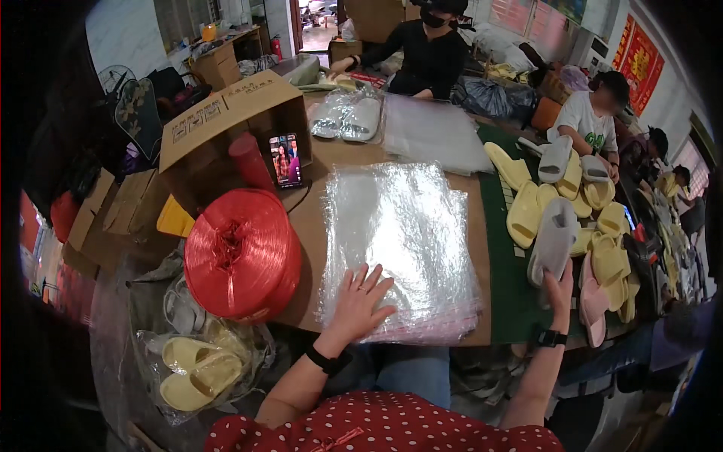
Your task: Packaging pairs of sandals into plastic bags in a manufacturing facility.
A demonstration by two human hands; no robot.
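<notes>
My left hand (359,303) lies flat with fingers spread on the lower left part of a stack of clear plastic bags (399,241). On the right, my right hand (558,292) grips the near end of a grey slide sandal (555,237), which points away from me over the green mat (503,279). Whether one or two grey sandals are in that hand I cannot tell for certain. Beside it lie a pink slide sandal (593,305) and several yellow slide sandals (608,260).
A big red roll of plastic twine (241,252) stands left of the bags, before an open cardboard box (226,128) and a lit phone (285,160). Bagged yellow sandals (192,373) sit lower left. Across the table are bagged grey sandals (346,117), more bags (433,132) and co-workers.
</notes>
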